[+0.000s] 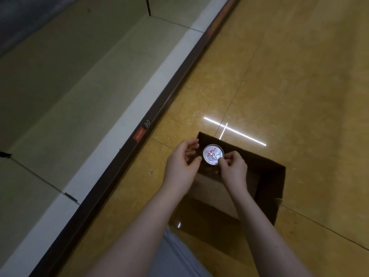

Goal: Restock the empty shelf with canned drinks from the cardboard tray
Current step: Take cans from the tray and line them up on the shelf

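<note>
Seeing can (213, 155) upright in far left corner of cardboard tray (270, 188). Pinching rim with right hand (232, 167); curling left hand (182, 162) at same corner, hold unclear. Judging can stiff, heavyish, slippery: gripping side wall preferable.

Shop aisle, shelf (60, 86), price strip (139, 134)

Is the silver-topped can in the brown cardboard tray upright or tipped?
Upright: the silver-topped can shows its full round lid and pull tab to the downward-looking camera, standing in the far corner of the brown cardboard tray.
</note>
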The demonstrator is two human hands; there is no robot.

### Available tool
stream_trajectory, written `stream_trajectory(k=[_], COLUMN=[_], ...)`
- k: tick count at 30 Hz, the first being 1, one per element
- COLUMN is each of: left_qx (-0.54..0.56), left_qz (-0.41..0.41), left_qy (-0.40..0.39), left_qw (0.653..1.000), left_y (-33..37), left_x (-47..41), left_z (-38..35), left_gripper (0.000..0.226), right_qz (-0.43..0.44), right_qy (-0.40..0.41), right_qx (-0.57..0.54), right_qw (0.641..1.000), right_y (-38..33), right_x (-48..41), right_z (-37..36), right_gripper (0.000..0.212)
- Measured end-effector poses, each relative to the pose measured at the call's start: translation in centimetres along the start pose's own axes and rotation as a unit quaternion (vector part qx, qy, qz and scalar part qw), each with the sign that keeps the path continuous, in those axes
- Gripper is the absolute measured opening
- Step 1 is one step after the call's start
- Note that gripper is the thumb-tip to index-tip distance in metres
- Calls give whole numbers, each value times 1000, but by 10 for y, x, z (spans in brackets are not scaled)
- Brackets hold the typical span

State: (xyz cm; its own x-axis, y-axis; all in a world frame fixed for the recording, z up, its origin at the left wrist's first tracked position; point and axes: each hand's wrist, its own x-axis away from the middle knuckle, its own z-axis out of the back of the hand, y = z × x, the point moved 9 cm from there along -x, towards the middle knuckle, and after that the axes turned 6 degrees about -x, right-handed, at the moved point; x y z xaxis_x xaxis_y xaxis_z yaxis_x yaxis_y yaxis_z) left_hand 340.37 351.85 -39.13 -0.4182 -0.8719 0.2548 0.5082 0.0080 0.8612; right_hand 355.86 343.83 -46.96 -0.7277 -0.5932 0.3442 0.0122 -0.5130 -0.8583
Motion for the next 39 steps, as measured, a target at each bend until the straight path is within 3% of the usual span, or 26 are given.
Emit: stream_trajectory(k=[4, 7, 13, 17, 22, 26, 33, 39], left_qx=[-59, -57, -3, 88, 135, 154, 171, 85], left_qz=[-22, -36, -133, -152, -167, -170, -158, -128], left_qy=[-40, -28, 76, 159, 241, 306, 451, 516], left_qw=[997, 997, 988, 971, 947, 924, 862, 842], left_y=[11, 25, 81, 99, 121, 132, 122, 114], left_x=[7, 14, 41, 66, 101, 124, 151, 171], left_z=[2, 17, 80, 126, 184, 233, 310, 341], left_gripper=[82, 95, 76, 65, 54, 60, 71, 82], right_qz=[49, 95, 208, 281, 329, 342, 326, 293], right_qy=[-43, -69, -116, -150, -229, -274, -366, -388], right_qx=[-22, -43, -78, -162, -191, -204, -255, -290], right_qw=[998, 992, 968, 934, 896, 875, 834, 824], right_y=[-68, -124, -223, -269, -304, -326, -370, -380], right_x=[26, 52, 110, 148, 189, 217, 255, 279], right_z=[22, 38, 48, 38, 5, -26, -91, -128], right_gripper=[6, 5, 11, 7, 24, 41, 31, 32])
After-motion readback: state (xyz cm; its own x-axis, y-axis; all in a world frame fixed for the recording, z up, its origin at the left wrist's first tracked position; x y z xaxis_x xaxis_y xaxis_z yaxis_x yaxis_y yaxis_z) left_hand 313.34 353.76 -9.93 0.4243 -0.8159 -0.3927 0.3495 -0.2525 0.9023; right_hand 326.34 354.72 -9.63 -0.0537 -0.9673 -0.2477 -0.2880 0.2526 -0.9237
